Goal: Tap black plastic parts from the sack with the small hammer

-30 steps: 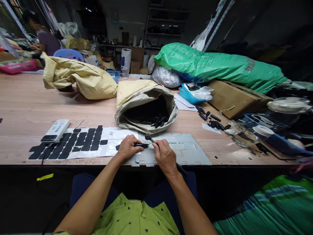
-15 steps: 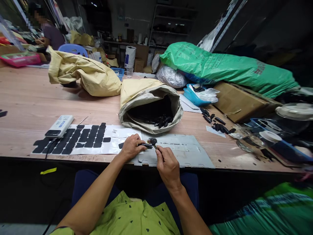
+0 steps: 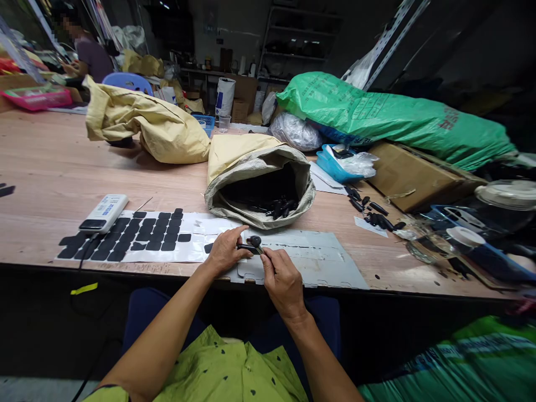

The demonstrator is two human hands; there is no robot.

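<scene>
My left hand (image 3: 226, 250) is over the grey board, its thumb closed against a slim black piece (image 3: 243, 247) and its index finger stretched out above. My right hand (image 3: 285, 279) grips the thin handle of a small tool with a rounded black head (image 3: 254, 241); its exact kind is hard to make out. That head is right at the end of the black piece, between both hands. Just beyond them an open sack (image 3: 215, 192) lies on its side, with black elongated parts (image 3: 282, 207) inside its mouth. The grey board (image 3: 310, 257) lies beneath.
Left of my hands lies a white sheet (image 3: 192, 223) with rows of black rounded squares (image 3: 146, 234), beside a white corded device (image 3: 104, 212). Loose black parts (image 3: 377, 215), a cardboard box (image 3: 419, 173) and a green sack (image 3: 389, 117) are at right. A person (image 3: 90, 56) sits far left.
The tool's head and my right hand have shifted slightly left, closer to my left hand. My left index finger has lifted and straightened away from the black piece.
</scene>
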